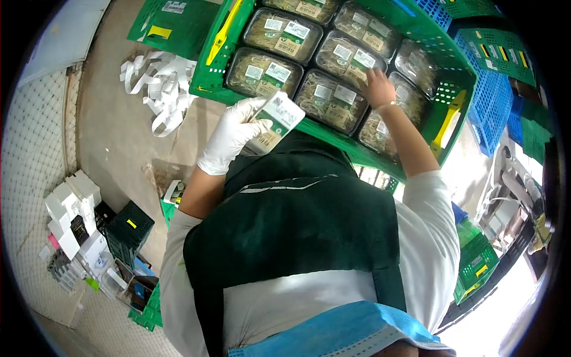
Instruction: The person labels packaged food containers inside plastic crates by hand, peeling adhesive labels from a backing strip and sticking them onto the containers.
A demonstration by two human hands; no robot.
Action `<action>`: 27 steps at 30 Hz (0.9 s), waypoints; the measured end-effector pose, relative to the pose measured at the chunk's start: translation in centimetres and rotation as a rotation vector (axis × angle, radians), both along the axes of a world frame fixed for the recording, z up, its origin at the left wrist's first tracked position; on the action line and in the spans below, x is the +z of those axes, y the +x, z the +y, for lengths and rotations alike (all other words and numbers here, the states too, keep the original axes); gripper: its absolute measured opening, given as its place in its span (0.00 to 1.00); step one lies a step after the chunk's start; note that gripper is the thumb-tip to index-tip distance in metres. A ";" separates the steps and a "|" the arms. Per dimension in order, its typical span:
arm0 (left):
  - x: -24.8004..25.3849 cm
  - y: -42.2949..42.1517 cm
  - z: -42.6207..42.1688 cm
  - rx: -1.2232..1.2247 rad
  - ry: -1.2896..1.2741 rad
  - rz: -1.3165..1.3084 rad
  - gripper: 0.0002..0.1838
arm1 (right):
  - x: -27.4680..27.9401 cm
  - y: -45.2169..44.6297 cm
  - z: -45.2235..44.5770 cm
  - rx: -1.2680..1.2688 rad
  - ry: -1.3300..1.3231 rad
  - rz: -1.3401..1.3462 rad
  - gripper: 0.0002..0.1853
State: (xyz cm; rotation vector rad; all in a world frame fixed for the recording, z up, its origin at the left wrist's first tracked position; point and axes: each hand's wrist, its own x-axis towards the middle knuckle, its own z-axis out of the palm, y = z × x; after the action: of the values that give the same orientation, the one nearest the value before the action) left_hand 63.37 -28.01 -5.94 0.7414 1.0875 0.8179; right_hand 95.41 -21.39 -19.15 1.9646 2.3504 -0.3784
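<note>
My left hand, in a white glove, is closed around a stack of printed labels with green and beige parts. It holds them just outside the near edge of a green crate. My right hand is bare, with a band at the wrist. It reaches into the crate, its fingertips resting on a labelled clear-topped tray of pale, stringy food that looks like sprouts. Beside it sits another labelled tray. At the crate's right end, one tray shows no label.
White strapping lies in a tangle on the floor to the left. A green crate stands behind it. Blue crates are stacked at the right. A dark crate and white boxes stand at the lower left.
</note>
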 end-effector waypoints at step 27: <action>-0.5 1.6 3.3 -0.225 0.165 0.098 0.12 | 4.6 -4.3 -4.4 -0.255 -0.489 0.708 0.26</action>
State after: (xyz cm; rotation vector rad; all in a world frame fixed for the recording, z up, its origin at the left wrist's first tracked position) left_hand 65.00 -24.67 -6.41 1.0326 1.0097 0.6898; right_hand 91.12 -25.78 -14.56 2.0782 1.9752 -1.7186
